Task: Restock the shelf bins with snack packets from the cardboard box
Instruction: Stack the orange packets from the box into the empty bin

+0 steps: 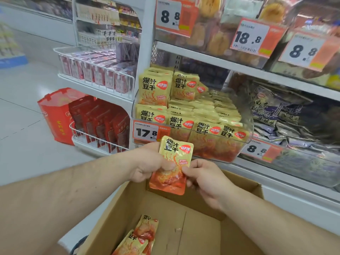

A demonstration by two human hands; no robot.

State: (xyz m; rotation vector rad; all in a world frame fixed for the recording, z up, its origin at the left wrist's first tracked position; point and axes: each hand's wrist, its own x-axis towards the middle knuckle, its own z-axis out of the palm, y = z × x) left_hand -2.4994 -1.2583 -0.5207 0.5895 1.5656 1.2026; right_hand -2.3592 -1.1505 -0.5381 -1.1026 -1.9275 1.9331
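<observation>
Hands meet over the open cardboard box (184,214): the left hand (147,162) and the right hand (204,175) both pinch one upright yellow-and-orange snack packet (171,166), thumbs pressed on its front, just below and in front of the clear shelf bin (246,138). The bin is packed with rows of matching packets, a 17.8 price tag (149,131) on its front. Loose packets (139,236) lie on the box floor.

packet (173,162) above box (202,205), before bin (191,126) | two packets (139,236) in box | bag (55,115) left of bin, on floor (24,107)
</observation>
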